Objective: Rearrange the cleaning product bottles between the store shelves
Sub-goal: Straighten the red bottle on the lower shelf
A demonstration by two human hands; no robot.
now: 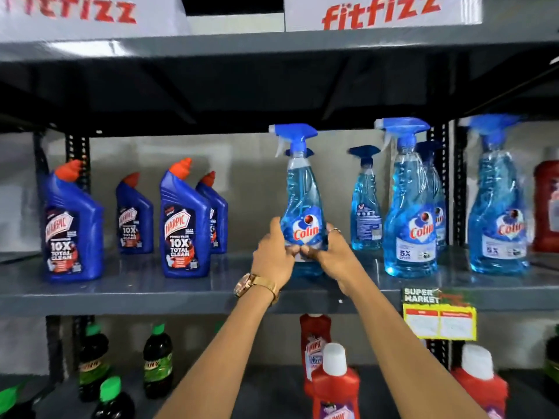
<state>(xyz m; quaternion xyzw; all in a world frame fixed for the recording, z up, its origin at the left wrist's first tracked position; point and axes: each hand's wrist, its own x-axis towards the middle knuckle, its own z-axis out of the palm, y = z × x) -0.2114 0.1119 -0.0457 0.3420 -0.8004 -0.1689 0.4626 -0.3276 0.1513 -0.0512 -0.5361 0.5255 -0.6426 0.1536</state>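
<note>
A clear Colin spray bottle of blue liquid with a blue trigger stands upright near the middle of the grey middle shelf. My left hand, a gold watch on its wrist, grips its lower left side. My right hand, wearing a ring, grips its lower right side. The fingertips of both hands meet across the label. More Colin spray bottles stand to the right. Blue Harpic bottles with red caps stand at the left.
Lower shelf holds dark bottles with green caps at left and red bottles with white caps at right. A yellow supermarket price tag hangs from the shelf edge. White fitfizz boxes sit on the top shelf. A red bottle stands far right.
</note>
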